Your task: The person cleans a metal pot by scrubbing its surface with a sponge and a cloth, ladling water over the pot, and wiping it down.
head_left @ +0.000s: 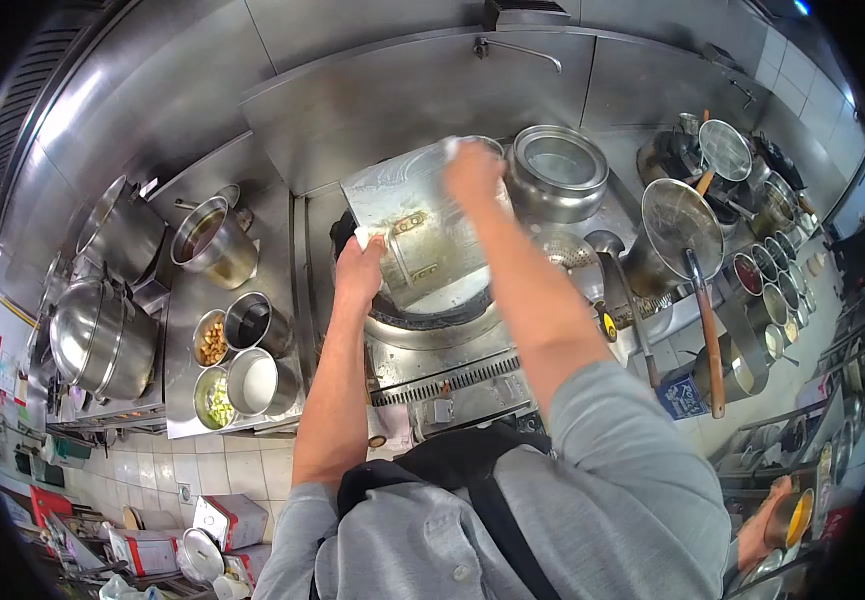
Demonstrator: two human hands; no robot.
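A large metal stockpot (442,225) lies tipped on its side over the wok (407,318) in front of me. Whitish liquid (460,292) shows below it in the wok. My left hand (359,270) is closed around a white cloth (363,238) at the pot's near left edge, beside its side handle (400,258). Over the pot's far right part, my right hand (474,176) is closed on another white cloth (450,148) and looks slightly smeared. The fingertips of both hands are partly hidden.
A round metal pot (555,172) stands behind right. A strainer (682,225) with a wooden handle rests at the right. Diced-food containers (214,340) and a tall pot (217,243) stand left. Another person's hand (757,530) shows low right, by a pan.
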